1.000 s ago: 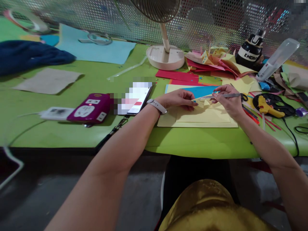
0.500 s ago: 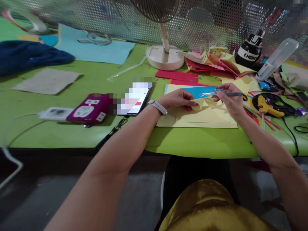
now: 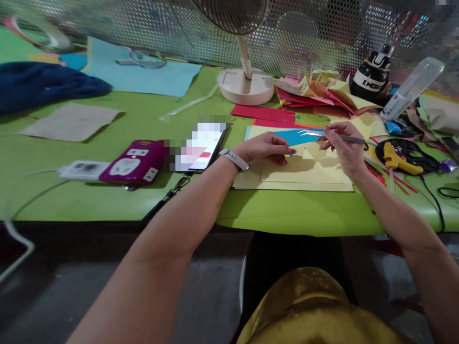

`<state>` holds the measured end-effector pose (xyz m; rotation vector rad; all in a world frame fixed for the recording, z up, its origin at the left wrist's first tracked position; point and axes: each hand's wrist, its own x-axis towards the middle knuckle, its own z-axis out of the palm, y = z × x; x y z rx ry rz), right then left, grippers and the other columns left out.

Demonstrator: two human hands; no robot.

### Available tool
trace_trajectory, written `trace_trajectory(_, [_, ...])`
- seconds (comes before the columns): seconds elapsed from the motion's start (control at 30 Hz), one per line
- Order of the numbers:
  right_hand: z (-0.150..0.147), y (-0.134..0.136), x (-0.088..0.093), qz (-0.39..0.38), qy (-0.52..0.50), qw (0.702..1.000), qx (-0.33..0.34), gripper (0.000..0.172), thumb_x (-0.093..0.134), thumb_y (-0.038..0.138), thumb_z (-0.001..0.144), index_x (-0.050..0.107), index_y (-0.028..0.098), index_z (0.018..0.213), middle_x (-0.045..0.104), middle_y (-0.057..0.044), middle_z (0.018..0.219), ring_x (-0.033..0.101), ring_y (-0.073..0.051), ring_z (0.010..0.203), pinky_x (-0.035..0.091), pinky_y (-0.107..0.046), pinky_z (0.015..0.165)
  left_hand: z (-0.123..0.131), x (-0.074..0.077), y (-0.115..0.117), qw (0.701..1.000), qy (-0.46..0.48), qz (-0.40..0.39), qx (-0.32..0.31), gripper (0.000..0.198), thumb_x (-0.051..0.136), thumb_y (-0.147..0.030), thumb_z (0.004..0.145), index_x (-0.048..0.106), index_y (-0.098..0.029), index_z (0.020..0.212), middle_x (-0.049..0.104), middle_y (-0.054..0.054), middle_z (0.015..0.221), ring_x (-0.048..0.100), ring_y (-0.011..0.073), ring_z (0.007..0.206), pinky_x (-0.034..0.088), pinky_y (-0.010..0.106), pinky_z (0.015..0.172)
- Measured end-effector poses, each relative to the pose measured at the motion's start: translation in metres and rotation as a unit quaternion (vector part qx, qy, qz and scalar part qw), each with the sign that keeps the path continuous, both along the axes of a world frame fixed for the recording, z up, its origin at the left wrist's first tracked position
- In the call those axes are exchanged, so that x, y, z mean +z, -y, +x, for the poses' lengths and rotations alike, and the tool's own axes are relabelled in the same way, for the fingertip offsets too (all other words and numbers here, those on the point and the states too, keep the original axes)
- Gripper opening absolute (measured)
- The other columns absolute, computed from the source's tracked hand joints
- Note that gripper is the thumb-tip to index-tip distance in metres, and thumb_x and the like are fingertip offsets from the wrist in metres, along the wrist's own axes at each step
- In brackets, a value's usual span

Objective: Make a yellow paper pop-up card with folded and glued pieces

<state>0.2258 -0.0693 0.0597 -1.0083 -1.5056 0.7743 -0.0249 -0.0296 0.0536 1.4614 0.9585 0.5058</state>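
My right hand point(image 3: 339, 143) is closed around a pair of metal tweezers point(image 3: 353, 139), whose thin tips point left above the blue paper point(image 3: 296, 137). My left hand point(image 3: 269, 145) hovers over or rests on the pale yellow paper point(image 3: 287, 174); its fingers are stretched out and apart, with nothing visible between them. Small yellow paper pieces point(image 3: 311, 154) lie on the sheets between my two hands. The underside of my left fingers is in shadow, so contact with the paper is hard to judge.
Left of my hands are a phone point(image 3: 202, 148) and a purple power strip point(image 3: 134, 162). A fan base point(image 3: 245, 86) stands behind. At right lie a yellow glue gun point(image 3: 401, 160), coloured paper scraps point(image 3: 322, 95), a black bottle point(image 3: 371, 79) and a clear bottle point(image 3: 414, 88).
My left hand has let go of the small yellow paper piece and its fingers have spread. The tweezers in my right hand have lifted slightly, away from the paper.
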Motion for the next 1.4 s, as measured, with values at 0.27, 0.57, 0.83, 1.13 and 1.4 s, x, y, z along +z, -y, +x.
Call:
trace_trajectory(0.27, [0.003,-0.006,-0.009,0.024,0.020,0.999,0.014,0.058,0.063,0.079,0.091,0.073,0.027,0.114,0.080,-0.004,0.093,0.080,-0.019,0.082,0.067,-0.035,0.073,0.000,-0.006,-0.001,0.999,0.026,0.015,0.020,0.043,0.073,-0.050,0.091,0.067,-0.019,0.062,0.069,0.006,0.056,0.069,0.0198,0.053,0.058,0.031,0.057])
trace_trajectory(0.57, [0.008,-0.005,-0.019,0.082,0.217,0.970,0.069,0.044,0.071,0.062,0.095,0.074,0.030,0.125,0.078,-0.006,0.110,0.074,-0.025,0.109,0.059,-0.049,0.105,0.001,-0.007,0.000,0.992,0.057,0.108,-0.009,0.028,0.084,-0.041,0.080,0.072,-0.016,0.077,0.068,0.002,0.062,0.070,0.0165,0.056,0.058,0.027,0.059])
trace_trajectory(0.83, [0.016,-0.013,-0.016,0.073,0.173,0.982,-0.022,0.037,0.068,0.059,0.096,0.075,0.028,0.116,0.075,-0.004,0.102,0.072,-0.022,0.095,0.062,-0.042,0.092,0.003,-0.012,-0.004,0.984,0.109,0.109,0.089,0.029,0.073,-0.042,0.095,0.072,-0.014,0.104,0.077,0.005,0.078,0.075,0.0162,0.066,0.062,0.027,0.066])
trace_trajectory(1.13, [0.015,-0.014,-0.016,0.065,0.156,0.985,-0.040,0.039,0.069,0.065,0.093,0.075,0.030,0.110,0.074,-0.003,0.097,0.071,-0.022,0.093,0.060,-0.040,0.090,0.002,-0.012,-0.002,0.990,0.103,0.073,0.068,0.035,0.087,-0.045,0.084,0.080,-0.014,0.098,0.082,0.012,0.090,0.080,0.0218,0.076,0.066,0.033,0.073])
trace_trajectory(1.4, [0.009,-0.011,-0.014,0.072,0.146,0.985,-0.055,0.053,0.064,0.076,0.091,0.074,0.029,0.112,0.076,-0.005,0.100,0.072,-0.024,0.095,0.060,-0.044,0.093,0.002,-0.012,-0.003,0.990,0.089,0.092,0.059,0.042,0.089,-0.053,0.081,0.075,-0.014,0.085,0.082,0.012,0.087,0.078,0.0200,0.076,0.064,0.029,0.069])
